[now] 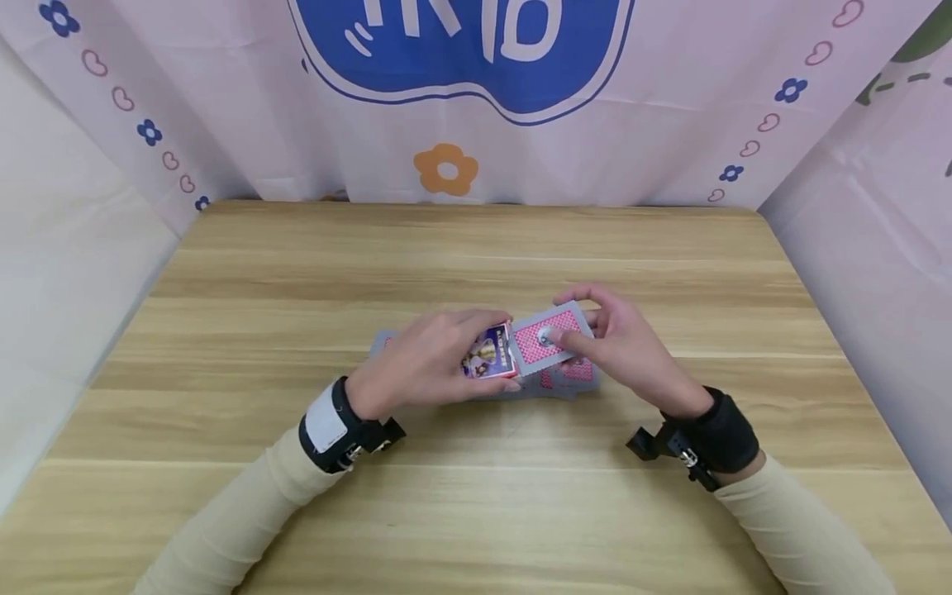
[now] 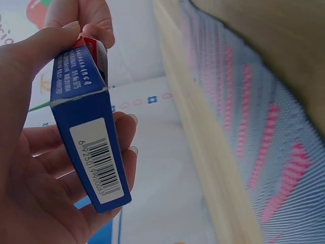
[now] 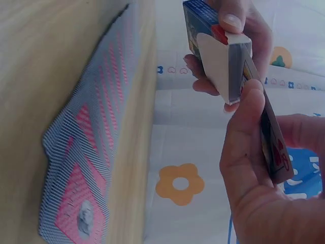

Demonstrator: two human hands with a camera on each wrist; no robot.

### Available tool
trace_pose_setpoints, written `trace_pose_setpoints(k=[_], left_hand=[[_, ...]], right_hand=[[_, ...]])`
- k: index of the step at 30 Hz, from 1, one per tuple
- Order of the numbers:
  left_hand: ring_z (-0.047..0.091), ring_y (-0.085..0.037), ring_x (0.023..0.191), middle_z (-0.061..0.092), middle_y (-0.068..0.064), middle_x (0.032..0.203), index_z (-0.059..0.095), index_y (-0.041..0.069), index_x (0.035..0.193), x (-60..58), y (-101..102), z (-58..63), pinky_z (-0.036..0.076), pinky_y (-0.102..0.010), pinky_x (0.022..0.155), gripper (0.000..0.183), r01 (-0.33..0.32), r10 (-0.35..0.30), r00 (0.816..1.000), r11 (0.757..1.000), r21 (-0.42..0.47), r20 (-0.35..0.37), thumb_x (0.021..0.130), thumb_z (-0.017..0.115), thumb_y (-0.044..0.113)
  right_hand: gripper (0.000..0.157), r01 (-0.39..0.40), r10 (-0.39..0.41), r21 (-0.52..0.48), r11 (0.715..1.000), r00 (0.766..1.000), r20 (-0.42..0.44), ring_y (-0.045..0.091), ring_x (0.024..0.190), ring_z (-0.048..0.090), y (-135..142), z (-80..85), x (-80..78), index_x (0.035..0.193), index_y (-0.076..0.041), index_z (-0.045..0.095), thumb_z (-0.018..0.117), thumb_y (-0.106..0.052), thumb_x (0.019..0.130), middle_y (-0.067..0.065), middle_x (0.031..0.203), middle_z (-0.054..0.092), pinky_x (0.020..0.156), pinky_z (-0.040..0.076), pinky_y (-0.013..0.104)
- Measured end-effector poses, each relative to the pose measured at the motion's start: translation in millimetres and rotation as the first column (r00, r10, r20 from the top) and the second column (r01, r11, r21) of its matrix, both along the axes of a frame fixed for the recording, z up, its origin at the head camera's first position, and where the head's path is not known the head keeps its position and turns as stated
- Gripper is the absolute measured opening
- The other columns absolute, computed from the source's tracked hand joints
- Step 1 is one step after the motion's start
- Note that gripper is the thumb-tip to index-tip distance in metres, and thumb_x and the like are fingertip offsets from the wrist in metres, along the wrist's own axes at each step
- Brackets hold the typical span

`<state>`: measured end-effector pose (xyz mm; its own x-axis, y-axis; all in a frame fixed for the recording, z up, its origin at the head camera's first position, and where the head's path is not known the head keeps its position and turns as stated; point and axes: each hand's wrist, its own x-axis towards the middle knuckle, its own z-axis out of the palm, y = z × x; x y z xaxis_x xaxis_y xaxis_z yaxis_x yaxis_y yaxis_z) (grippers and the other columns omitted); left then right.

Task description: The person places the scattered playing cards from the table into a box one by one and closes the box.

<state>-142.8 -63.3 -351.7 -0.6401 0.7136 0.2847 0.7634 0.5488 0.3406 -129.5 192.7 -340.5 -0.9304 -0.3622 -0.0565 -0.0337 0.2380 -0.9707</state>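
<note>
My left hand (image 1: 427, 355) grips a small blue playing-card box (image 1: 487, 355) above the table. In the left wrist view, a barcode label (image 2: 96, 160) shows on the box's end. Thumb and fingers of my right hand (image 1: 628, 351) pinch a playing card (image 1: 530, 340), its pink-patterned back up, at the box's open end. Whether more than one card is held, I cannot tell. The right wrist view shows a white flap (image 3: 216, 66) at that end and grey card edges inside. Beneath both hands lies an overlapping row of face-down cards (image 3: 76, 193), partly hidden from above.
The wooden table (image 1: 476, 512) extends around the hands on all sides. A white curtain (image 1: 260, 124) with blue and orange prints hangs behind its far edge, and pale fabric stands at both sides. Each wrist wears a black strap (image 1: 725, 434) with a small mount.
</note>
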Motion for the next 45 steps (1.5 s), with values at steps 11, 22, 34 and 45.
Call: trace_pose_setpoints(k=[11,22,34,45], left_hand=[[0.051,-0.002,0.081,0.060,-0.002,0.113,0.050,0.016,0.132,7.3,-2,-22.9,0.049,-0.020,0.061,0.075,-0.106,0.104,0.993,0.994,0.039,0.054,0.075,0.065,0.063],[0.048,-0.007,0.068,0.058,0.001,0.093,0.053,0.020,0.132,12.9,-6,-33.2,0.045,-0.023,0.047,0.075,-0.183,0.179,0.983,0.973,0.143,0.036,0.073,0.067,0.063],[0.051,-0.008,0.080,0.061,-0.005,0.111,0.048,0.012,0.134,27.0,-14,-24.7,0.048,-0.028,0.058,0.081,-0.268,0.253,0.962,0.947,0.175,0.103,0.074,0.067,0.061],[0.054,-0.010,0.086,0.063,-0.008,0.113,0.055,0.008,0.126,25.1,-15,-22.3,0.052,-0.031,0.063,0.071,-0.259,0.265,0.964,0.945,0.199,-0.006,0.071,0.077,0.048]], right_hand=[[0.040,0.023,-0.023,-0.062,0.998,1.000,0.007,0.043,0.066,0.064,-22,1.4,15.8,0.123,0.000,0.042,0.063,-0.002,0.090,0.030,0.083,0.066,0.059,0.058,0.040],[0.059,-0.068,0.070,0.019,0.998,0.990,-0.127,0.027,0.063,0.057,-18,-20.0,8.3,0.141,-0.019,0.039,0.056,0.006,0.090,0.018,0.101,0.050,0.051,0.049,0.029],[0.039,0.115,-0.148,-0.173,0.978,0.970,-0.195,0.044,0.072,0.062,-32,3.6,37.7,0.122,0.008,0.049,0.062,0.009,0.086,0.030,0.096,0.055,0.054,0.052,0.017],[0.045,0.173,-0.235,-0.212,0.962,0.920,-0.315,0.038,0.068,0.065,-45,0.5,47.5,0.126,0.010,0.050,0.062,0.015,0.083,0.031,0.086,0.059,0.051,0.051,0.014]])
